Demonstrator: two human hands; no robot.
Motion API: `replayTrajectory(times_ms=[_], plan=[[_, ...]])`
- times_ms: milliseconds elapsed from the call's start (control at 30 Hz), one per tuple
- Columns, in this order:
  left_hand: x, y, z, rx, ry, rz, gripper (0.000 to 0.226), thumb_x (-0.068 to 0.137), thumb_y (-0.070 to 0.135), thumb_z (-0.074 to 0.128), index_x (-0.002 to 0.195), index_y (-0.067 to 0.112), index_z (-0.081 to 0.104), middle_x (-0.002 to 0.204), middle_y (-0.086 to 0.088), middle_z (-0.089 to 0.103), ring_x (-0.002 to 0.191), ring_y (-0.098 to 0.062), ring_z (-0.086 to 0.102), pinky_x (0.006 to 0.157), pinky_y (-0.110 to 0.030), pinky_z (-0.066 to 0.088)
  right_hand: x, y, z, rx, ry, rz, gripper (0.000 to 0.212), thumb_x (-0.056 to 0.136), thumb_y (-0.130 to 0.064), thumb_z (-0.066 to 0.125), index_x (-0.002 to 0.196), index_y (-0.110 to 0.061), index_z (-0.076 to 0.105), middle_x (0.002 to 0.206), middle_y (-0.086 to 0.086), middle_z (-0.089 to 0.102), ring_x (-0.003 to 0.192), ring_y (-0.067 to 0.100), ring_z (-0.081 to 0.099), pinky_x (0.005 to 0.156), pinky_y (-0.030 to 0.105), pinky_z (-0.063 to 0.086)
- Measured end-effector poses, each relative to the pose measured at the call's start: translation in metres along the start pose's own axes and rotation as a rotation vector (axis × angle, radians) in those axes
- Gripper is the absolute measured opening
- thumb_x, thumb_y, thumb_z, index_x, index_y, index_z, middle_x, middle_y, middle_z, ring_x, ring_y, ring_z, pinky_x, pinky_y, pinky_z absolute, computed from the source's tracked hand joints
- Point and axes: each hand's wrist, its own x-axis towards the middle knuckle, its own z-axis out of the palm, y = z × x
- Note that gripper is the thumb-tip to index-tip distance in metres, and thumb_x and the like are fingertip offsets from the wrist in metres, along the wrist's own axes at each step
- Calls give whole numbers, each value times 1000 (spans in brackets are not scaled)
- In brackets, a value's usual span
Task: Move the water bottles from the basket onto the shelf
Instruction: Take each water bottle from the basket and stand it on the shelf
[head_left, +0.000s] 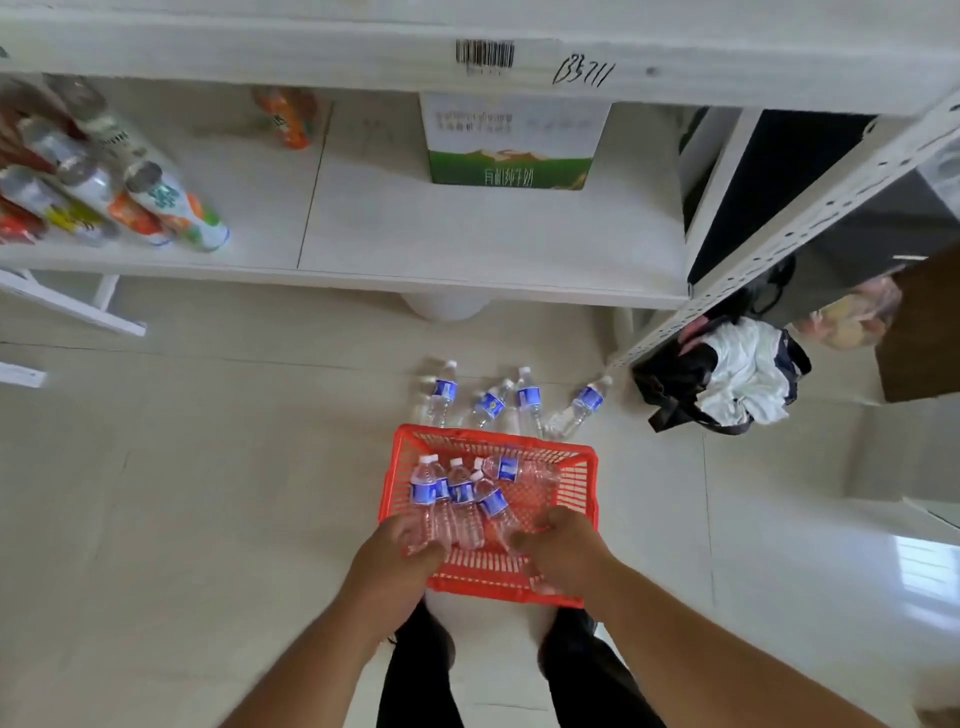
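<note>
both hands reach into the red basket (582, 483): left hand (400, 545) fingers grip a water bottle (423, 499) for lifting; right hand (561, 545) fingers' closure cannot be told; shelf (467, 234) at 12 o'clock.

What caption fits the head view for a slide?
Both hands, left hand and right hand, reach clear plastic water bottles in red plastic basket below white shelf.

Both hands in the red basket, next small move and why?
Probably close the left hand on the bottle it covers and lift it clear toward the shelf. Both hands, the right hand too, are already down on bottle bases in the basket, and the shelf's middle stretch looks free.
</note>
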Motion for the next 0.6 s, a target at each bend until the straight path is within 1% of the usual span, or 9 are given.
replayTrajectory(times_ms=[67,100,167,200,300,400,467,533,600], plan=[[46,-20,2,7,-24,-23,13,91,32,69,96,38,59,102,19,65,94,-5,65,90,-40,55,47,4,30,9,13,27,24,83,-41,81,89,-24,65,87,-2,78,73,17,78,66,34,65],[72,-30,4,15,-28,-25,14,92,29,68,91,39,59,96,21,65,91,-3,64,89,-40,54,75,9,47,31,21,42,26,83,-40,81,89,-21,63,86,2,78,73,20,79,66,37,66],[122,-54,9,20,-21,-39,19,93,27,68,86,41,57,88,22,64,86,0,64,83,-36,55,137,24,86,51,-3,81,37,81,-39,82,98,-11,66,87,8,78,77,26,79,73,48,66],[147,-66,13,11,-16,-52,17,93,28,68,87,40,57,88,20,65,83,-1,65,78,-33,55,168,32,106,38,-20,90,45,80,-43,82,104,-8,67,90,7,77,78,26,78,75,48,66],[221,-111,26,41,-3,-83,13,93,30,65,90,39,57,85,16,67,71,2,65,61,-20,47,250,53,160,25,-24,125,57,81,-50,79,121,-11,68,99,4,73,76,17,72,67,32,62],[283,-148,42,68,-11,-85,21,96,25,61,80,38,53,75,20,61,65,5,60,55,-14,40,318,66,206,18,-32,116,48,87,-44,78,119,-12,66,92,1,67,66,12,62,54,23,46],[318,-168,51,109,-7,-99,21,96,24,59,80,38,55,67,23,61,59,8,58,53,-10,41,361,75,235,47,-41,90,37,82,-38,81,107,-14,69,90,2,72,77,19,71,66,33,58],[351,-188,62,105,18,-100,7,94,27,61,97,32,64,79,22,69,67,6,62,59,-15,49,403,82,261,66,-46,104,28,79,-34,83,92,-14,68,85,2,74,86,27,75,75,40,61],[374,-200,70,109,14,-105,21,94,35,60,115,32,58,100,22,64,75,6,60,60,-17,46,427,81,273,-7,-74,115,26,85,-33,79,84,-14,62,81,2,71,84,24,73,73,35,59]])
